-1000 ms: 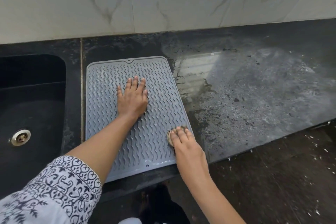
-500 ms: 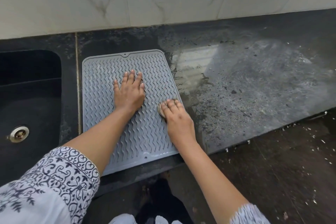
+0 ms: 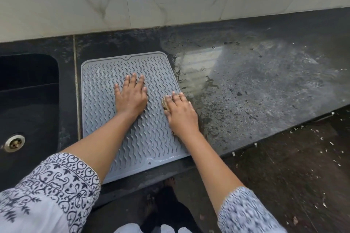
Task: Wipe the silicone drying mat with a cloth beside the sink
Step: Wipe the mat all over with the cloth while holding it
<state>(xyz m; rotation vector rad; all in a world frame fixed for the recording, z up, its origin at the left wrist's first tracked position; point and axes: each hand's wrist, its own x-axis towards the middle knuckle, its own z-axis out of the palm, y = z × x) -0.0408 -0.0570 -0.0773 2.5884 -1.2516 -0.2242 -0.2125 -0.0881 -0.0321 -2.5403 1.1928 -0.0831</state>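
A grey silicone drying mat (image 3: 102, 100) with wavy ridges lies flat on the black counter, just right of the sink. My left hand (image 3: 130, 96) rests flat on the mat's middle, fingers spread, holding nothing. My right hand (image 3: 180, 113) presses a small beige cloth (image 3: 166, 102) onto the mat near its right edge. Only a bit of the cloth shows at my fingertips; the rest is under the palm.
A black sink (image 3: 28, 100) with a metal drain (image 3: 14, 143) sits to the left. The dark counter (image 3: 265, 85) right of the mat is wet and speckled with grime. A marble-tiled wall (image 3: 170, 0) rises behind. The dark floor (image 3: 293, 176) below has scattered debris.
My right hand with the cloth has slid away from me along the mat's right side, from near the front corner to mid-mat. The left hand stays put on the mat.
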